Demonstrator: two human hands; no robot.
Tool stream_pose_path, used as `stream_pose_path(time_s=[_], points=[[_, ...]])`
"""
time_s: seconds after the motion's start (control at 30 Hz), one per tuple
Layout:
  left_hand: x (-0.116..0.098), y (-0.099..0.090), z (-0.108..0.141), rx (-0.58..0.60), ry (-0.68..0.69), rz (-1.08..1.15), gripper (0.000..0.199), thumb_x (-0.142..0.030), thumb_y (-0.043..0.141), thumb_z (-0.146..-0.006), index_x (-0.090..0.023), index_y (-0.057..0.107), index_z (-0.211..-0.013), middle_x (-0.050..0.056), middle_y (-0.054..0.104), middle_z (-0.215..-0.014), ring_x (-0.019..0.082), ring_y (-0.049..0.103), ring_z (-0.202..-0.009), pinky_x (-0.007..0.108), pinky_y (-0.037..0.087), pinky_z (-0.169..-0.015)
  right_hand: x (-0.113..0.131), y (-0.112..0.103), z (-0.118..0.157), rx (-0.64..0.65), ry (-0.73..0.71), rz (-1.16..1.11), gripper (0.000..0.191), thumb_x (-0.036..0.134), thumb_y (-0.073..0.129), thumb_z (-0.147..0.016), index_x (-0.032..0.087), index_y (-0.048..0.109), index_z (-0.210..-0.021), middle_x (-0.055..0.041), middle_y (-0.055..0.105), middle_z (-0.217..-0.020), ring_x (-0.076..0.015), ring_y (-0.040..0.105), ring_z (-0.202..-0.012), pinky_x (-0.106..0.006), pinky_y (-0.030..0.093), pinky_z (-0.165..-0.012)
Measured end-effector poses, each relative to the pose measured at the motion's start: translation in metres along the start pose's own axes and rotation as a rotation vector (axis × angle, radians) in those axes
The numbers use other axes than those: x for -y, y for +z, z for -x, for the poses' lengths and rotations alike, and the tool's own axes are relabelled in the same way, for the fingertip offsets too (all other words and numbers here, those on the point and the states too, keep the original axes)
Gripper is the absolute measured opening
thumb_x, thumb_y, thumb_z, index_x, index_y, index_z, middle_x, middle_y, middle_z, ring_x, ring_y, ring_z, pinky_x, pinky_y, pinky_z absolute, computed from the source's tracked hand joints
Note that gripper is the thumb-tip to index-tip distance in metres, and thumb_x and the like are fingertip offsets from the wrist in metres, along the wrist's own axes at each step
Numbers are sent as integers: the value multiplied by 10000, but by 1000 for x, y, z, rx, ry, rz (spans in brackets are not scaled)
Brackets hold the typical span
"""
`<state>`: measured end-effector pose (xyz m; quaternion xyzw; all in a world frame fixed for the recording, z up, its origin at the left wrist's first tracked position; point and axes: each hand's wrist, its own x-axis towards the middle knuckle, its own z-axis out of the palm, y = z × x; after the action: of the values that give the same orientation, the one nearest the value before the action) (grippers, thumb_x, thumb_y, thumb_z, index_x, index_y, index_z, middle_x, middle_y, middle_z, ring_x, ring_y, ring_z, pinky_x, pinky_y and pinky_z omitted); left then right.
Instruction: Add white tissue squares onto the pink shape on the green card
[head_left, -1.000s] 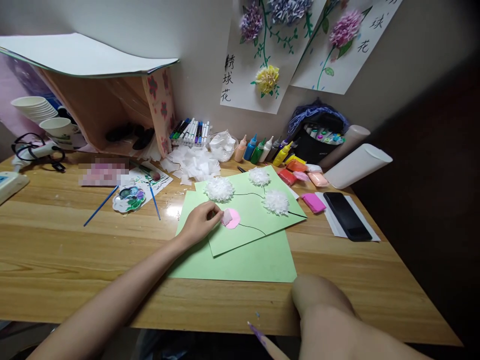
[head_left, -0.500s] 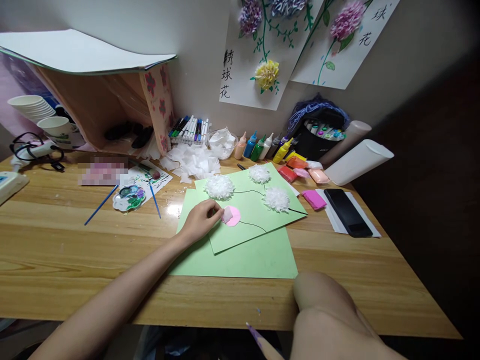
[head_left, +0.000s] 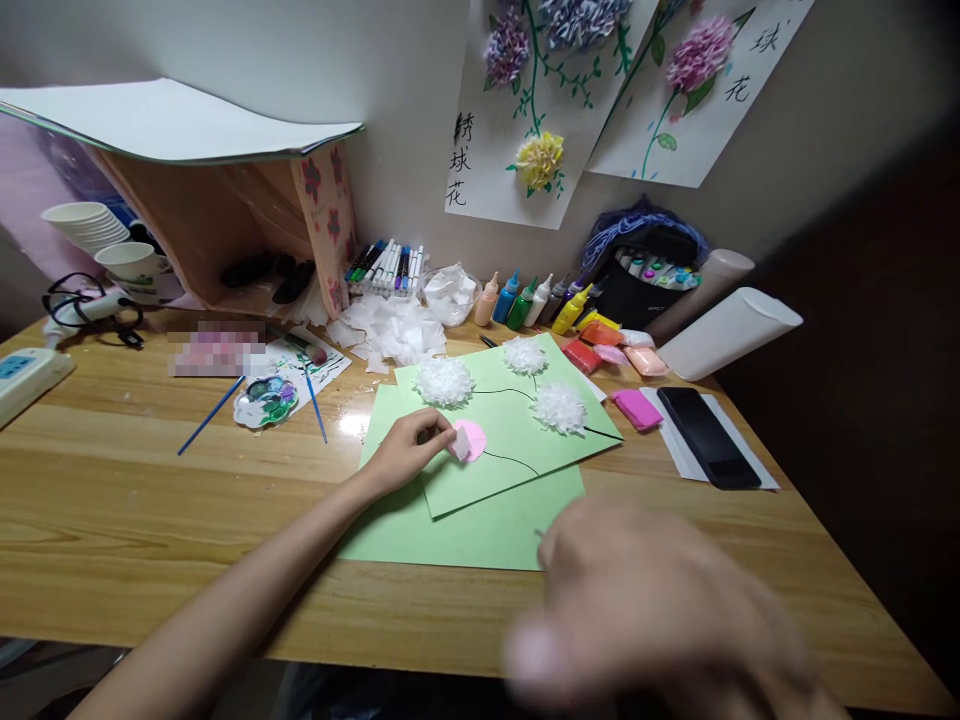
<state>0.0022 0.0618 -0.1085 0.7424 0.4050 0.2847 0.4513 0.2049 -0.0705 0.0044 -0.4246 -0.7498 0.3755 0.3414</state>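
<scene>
My left hand (head_left: 412, 447) rests at the left edge of the upper green sheet (head_left: 480, 490). Its thumb and fingertips pinch a small piece of white tissue paper (head_left: 458, 443), which partly covers a pink clay disc (head_left: 474, 438). Three fluffy white paper flowers (head_left: 444, 382) sit higher on that sheet, with thin dark stem lines drawn between them. Large and blurred, my right hand (head_left: 630, 590) is close to the camera over the front of the table. A tiny dark tip shows by its fingers; what it holds, if anything, I cannot make out.
Torn tissue pieces (head_left: 401, 330) lie behind the sheets, beside paint bottles (head_left: 517, 303) and clay packets (head_left: 600, 345). A black phone (head_left: 709, 438) lies at right. Brushes and a paint palette (head_left: 265, 401) are at left. A second green sheet (head_left: 465, 540) lies underneath.
My right hand has risen from the table's front edge into view, now smeared by motion. The left hand keeps its pinch on the tissue, its position over the disc nearly unchanged. The view has shifted slightly.
</scene>
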Motion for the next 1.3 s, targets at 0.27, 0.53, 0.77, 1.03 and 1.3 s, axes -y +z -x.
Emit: stream_pose_path(time_s=[0.27, 0.53, 0.77, 1.03, 1.3], points=[[-1, 2, -11, 64, 68, -160, 267, -380, 502, -867, -181, 617, -731, 24, 571, -765, 159, 494, -739, 286, 379, -698, -80, -33, -83, 23, 230, 148, 280, 421, 542, -866, 203, 712, -909, -26, 609, -711, -153, 515, -653, -287, 370, -600], [-7, 0, -20, 72, 74, -90, 296, -394, 492, -868, -176, 579, -688, 16, 555, -750, 150, 481, -728, 268, 372, -677, -135, -9, -97, 269, 394, -138, 332, 478, 640, -766, 160, 653, -861, 74, 344, -572, -89, 306, -536, -252, 210, -535], [-2, 2, -23, 53, 72, -239, 252, -356, 485, -864, -182, 559, -698, 15, 541, -732, 158, 472, -719, 272, 350, -649, -140, -10, -98, 260, 442, -126, 354, 505, 644, -741, 161, 587, -679, 50, 440, -601, -97, 358, -572, -266, 247, -573], [-10, 14, -13, -93, -121, -256, 158, -323, 536, -841, -195, 625, -819, 13, 655, -790, 153, 539, -692, 272, 354, -606, -139, -6, -97, 264, 486, -62, 319, 464, 613, -758, 166, 555, -659, 38, 485, -612, -107, 396, -584, -270, 272, -586], [-5, 16, -17, -142, -168, -77, 198, -282, 585, -805, -162, 668, -938, 16, 655, -770, 135, 544, -670, 261, 407, -643, -139, -3, -98, 226, 443, -85, 374, 524, 607, -765, 168, 552, -666, 29, 505, -619, -109, 411, -587, -271, 276, -581]])
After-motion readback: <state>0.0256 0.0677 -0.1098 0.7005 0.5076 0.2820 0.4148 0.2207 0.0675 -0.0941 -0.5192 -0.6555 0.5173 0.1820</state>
